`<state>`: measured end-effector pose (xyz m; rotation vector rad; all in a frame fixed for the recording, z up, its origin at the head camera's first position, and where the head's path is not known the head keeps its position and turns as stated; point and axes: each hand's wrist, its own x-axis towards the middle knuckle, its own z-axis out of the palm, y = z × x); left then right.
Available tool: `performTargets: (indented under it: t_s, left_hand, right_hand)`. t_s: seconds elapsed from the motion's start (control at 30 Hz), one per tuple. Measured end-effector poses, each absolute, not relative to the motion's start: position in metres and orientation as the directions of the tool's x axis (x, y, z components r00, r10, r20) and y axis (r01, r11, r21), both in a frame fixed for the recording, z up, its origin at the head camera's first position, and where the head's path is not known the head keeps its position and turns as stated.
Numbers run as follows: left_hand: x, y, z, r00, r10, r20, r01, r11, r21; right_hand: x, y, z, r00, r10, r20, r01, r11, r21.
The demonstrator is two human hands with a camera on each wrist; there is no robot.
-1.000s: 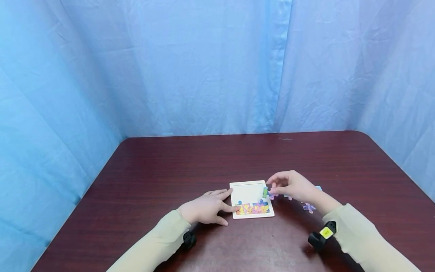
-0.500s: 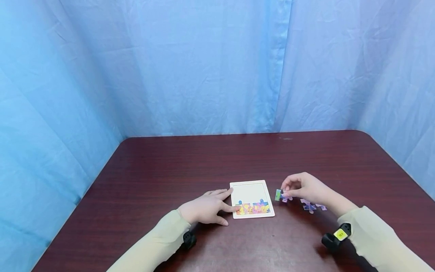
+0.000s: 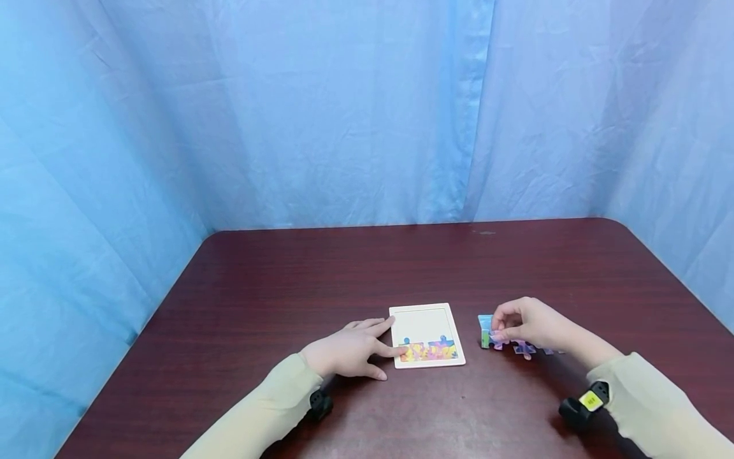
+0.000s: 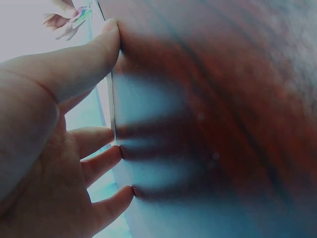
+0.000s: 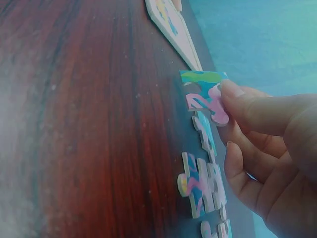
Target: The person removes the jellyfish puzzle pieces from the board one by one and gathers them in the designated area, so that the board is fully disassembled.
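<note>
My left hand (image 3: 352, 352) lies with fingers spread at the left side of a white puzzle tray (image 3: 421, 322), one fingertip touching the joined pieces (image 3: 438, 350) along the tray's near edge. In the left wrist view its fingertips rest on the table beside the tray. To the right of the tray, my right hand (image 3: 530, 322) pinches a green, blue and pink puzzle piece (image 5: 203, 94) between thumb and fingers. Other loose puzzle pieces lie under and beside that hand, among them a blue and pink one (image 5: 194, 186); the hand partly covers them in the head view.
The dark red wooden table (image 3: 321, 274) stretches out around the tray. Light blue curtains (image 3: 344, 115) hang behind it and along both sides. A black wrist device (image 3: 576, 411) sits on my right forearm, another (image 3: 320, 403) on my left.
My right hand has drawn away from the tray's right edge, moving right and slightly nearer me to the loose pieces, with the puzzle piece still pinched. My left hand stays in place.
</note>
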<state>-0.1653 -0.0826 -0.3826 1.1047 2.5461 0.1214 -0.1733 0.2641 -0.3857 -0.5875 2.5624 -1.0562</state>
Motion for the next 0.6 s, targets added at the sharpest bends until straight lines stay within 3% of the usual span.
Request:
performTargets:
  t_s: [0.13,0.37,0.6]
  left_hand:
    - [-0.1654,-0.0826,-0.3828,-0.628,0.723,-0.288,0.693,0.688,0.215]
    - [-0.1658,-0.0831,-0.3832,-0.630,0.720,-0.292,0.690,0.691,0.216]
    - [-0.1662,-0.0835,-0.3841,-0.625,0.727,-0.285,0.696,0.684,0.219]
  right_hand:
    - [-0.1708,0.2641,-0.3857,-0.859,-0.485,-0.162,-0.217,0.633,-0.743]
    - [-0.1700,0.2637,-0.3888,-0.852,-0.511,-0.112,-0.312,0.669,-0.674]
    - [-0.1690,0.2637,-0.3901,-0.848,-0.517,-0.118,-0.323,0.680,-0.658]
